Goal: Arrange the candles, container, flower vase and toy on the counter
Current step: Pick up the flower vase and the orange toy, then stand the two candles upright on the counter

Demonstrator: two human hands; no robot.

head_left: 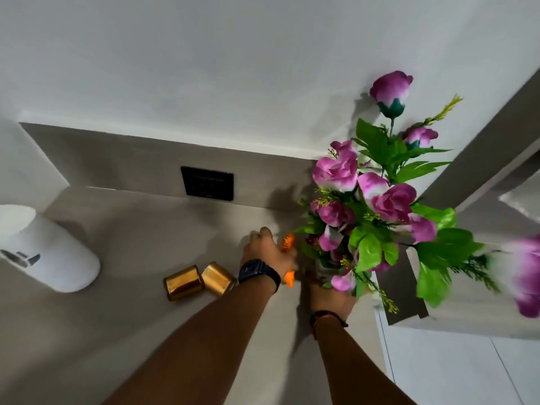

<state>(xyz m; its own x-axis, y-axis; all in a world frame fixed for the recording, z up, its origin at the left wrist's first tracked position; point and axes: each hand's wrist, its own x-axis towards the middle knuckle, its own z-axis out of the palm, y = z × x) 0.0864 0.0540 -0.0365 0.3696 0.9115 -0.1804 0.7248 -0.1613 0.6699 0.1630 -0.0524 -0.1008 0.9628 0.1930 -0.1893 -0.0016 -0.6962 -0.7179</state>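
Observation:
My left hand (267, 252), with a dark watch on its wrist, is closed around an orange toy (288, 244) whose ends stick out above and below the fingers. Just to its right, my right hand (330, 296) grips the base of the flower vase (323, 271), mostly hidden under purple roses and green leaves (377, 206). Two gold candles (183, 282) (216, 278) stand side by side on the grey counter (131, 331), left of my left wrist. A white container (48, 252) stands at the far left of the counter.
A black socket plate (207, 183) is set in the grey backsplash behind the counter. A white wall rises above it. A shelf unit (455, 287) stands to the right, and the flowers reach out in front of it.

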